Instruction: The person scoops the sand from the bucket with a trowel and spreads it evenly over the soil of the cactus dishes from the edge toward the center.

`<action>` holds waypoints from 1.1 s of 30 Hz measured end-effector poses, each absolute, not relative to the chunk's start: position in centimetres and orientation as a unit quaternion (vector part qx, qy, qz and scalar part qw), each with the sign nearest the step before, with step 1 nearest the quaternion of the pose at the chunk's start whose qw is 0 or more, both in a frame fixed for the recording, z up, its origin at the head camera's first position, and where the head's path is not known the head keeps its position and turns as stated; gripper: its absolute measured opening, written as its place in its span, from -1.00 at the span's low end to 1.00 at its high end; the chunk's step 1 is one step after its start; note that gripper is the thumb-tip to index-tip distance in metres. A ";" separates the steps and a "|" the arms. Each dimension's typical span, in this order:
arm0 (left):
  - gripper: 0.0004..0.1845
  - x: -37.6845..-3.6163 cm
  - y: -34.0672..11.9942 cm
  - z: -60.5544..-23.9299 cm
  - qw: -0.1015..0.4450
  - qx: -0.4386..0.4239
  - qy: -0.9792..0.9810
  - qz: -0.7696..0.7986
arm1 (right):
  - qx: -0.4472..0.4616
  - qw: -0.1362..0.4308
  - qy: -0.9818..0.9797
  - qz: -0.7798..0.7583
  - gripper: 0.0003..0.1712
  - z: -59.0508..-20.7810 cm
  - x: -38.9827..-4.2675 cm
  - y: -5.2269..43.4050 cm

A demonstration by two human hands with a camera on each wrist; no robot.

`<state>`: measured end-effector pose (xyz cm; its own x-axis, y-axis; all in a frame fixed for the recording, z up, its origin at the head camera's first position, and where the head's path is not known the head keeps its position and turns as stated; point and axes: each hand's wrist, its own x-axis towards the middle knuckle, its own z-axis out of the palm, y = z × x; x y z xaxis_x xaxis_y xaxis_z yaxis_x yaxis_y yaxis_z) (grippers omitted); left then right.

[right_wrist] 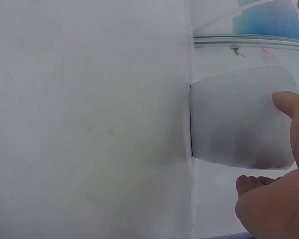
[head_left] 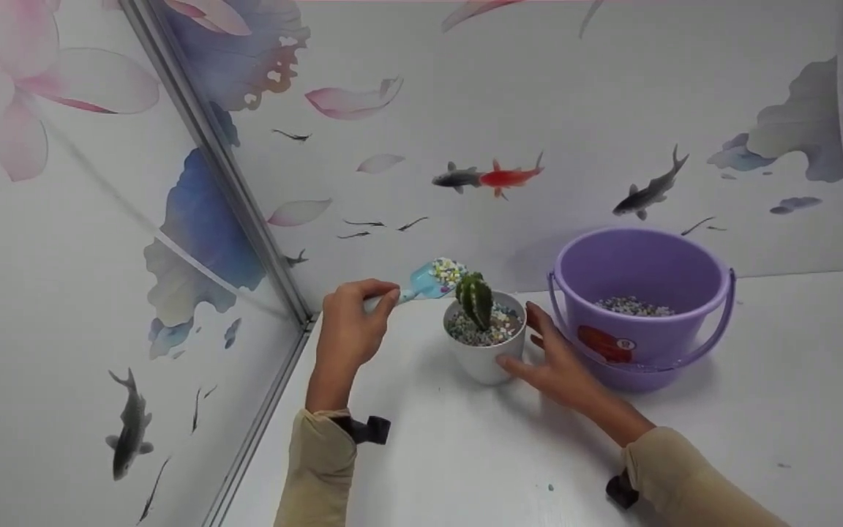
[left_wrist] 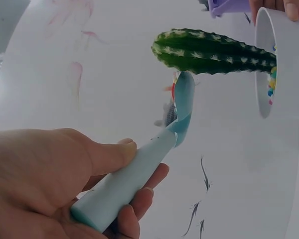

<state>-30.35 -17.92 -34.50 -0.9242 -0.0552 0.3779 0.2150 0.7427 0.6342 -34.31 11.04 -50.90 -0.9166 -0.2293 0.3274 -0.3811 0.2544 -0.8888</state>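
My left hand [head_left: 354, 322] grips the pale blue handle of a small shovel [left_wrist: 127, 179]. Its scoop bears a heap of colourful pebbles [head_left: 448, 272] and stands just left of a green cactus [head_left: 476, 301], level with its upper part. The cactus grows from a white flower pot [head_left: 486, 359] filled with mixed pebbles, which stands on the table. Around the pot's right side curves my right hand [head_left: 557, 369], thumb at the front and fingers along the side near the rim. In the right wrist view, the thumb [right_wrist: 285, 103] lies against the white pot wall.
A purple bucket [head_left: 645, 271] with its handle down stands right of the pot, close to the right hand, with pebbles [head_left: 634, 307] inside. Walls printed with fish and petals border the white table [head_left: 451, 468] behind and at left. A tiny pebble [head_left: 550, 487] lies near the front.
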 end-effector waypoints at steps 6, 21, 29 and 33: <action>-0.78 -29.9 -18.4 -35.8 0.184 -0.047 -0.915 -0.356 | 0.195 0.061 -0.786 0.583 0.36 -50.7 -34.7 10.5; -0.79 -29.2 -19.2 -37.3 0.160 -0.036 -0.917 -0.364 | 0.163 0.072 -0.791 0.585 0.45 -50.7 -35.1 10.1; -0.80 -28.9 -19.9 -37.9 0.156 -0.042 -0.922 -0.353 | 0.151 0.085 -0.795 0.581 0.46 -51.0 -35.2 9.6; -0.80 -28.6 -19.9 -37.8 0.148 -0.052 -0.926 -0.342 | 0.138 0.087 -0.805 0.571 0.50 -50.8 -34.9 9.4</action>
<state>-28.61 -19.92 -37.77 -0.9506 -0.0046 0.3105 0.1983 0.7604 0.6184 -34.95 9.37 -50.79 -0.9468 -0.1221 0.2977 -0.3213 0.3101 -0.8948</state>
